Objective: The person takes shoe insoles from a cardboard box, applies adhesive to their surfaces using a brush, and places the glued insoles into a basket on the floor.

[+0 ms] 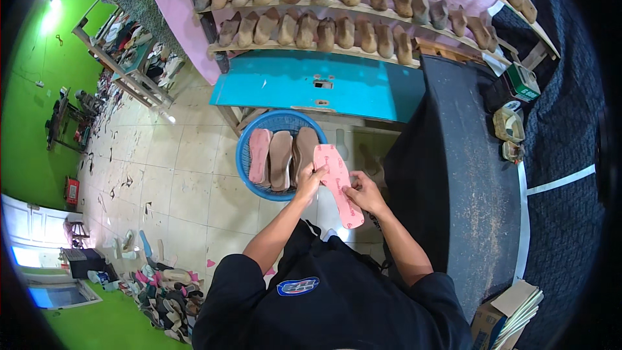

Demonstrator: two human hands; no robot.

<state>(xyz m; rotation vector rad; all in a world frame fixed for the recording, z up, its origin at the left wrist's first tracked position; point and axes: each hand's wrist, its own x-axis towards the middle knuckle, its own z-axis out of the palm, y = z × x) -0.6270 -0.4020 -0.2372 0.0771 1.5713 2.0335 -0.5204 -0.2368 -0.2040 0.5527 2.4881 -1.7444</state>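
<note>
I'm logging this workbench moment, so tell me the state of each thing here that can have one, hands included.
Pink insole: lifted, held in both hands.
Left hand: gripping the insole's upper edge.
Right hand: gripping the insole's right side.
Blue basket: on the floor, holding several soles lying side by side.
Wooden shoe lasts: lined up in two rows on the shelves.

A shoemaking workshop: rows of wooden shoe lasts (337,29) on wall shelves (304,48), a blue basket (249,172) of insoles, and scraps (116,155) strewn across the tiled floor (188,188).
</note>
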